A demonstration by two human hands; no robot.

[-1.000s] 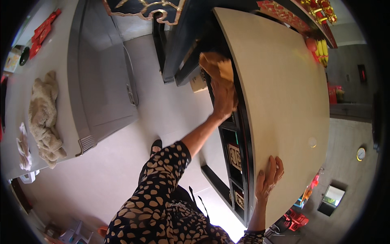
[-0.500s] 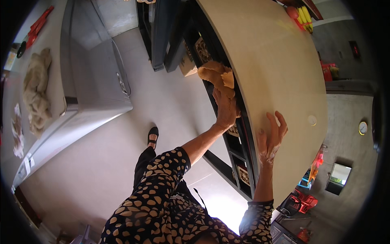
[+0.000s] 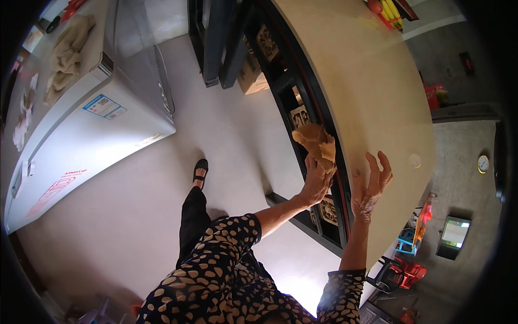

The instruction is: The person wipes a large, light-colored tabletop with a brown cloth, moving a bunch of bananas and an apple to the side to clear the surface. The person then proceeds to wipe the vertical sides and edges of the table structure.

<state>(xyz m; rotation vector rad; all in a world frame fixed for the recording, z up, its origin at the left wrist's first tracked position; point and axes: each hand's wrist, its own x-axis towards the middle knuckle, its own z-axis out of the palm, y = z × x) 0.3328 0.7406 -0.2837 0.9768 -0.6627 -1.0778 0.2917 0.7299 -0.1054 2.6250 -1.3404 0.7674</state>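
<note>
A crumpled brown cloth (image 3: 315, 141) is bunched in my left hand (image 3: 317, 182), whose fingers are wrapped round its near end. The cloth lies against the dark frame (image 3: 294, 81) with carved light panels, just under the edge of the pale top (image 3: 377, 92). What part of the frame the cloth covers is hidden. Over that top, to the right of the frame, is my right hand (image 3: 372, 186). Its fingers are spread and bent, with nothing in them; whitish smears show near the wrist.
A white chest appliance (image 3: 86, 146) stands at the left with a beige cloth (image 3: 71, 51) on it. Beyond the frame's far end sits a cardboard box (image 3: 251, 77). Bananas (image 3: 391, 13) lie at the top's far right. Red chairs (image 3: 411, 272) stand at the lower right.
My left hand has slid the brown cloth nearer to me along the frame. My right hand has shifted slightly, still spread. The view has turned, showing more of the white appliance's side.
</note>
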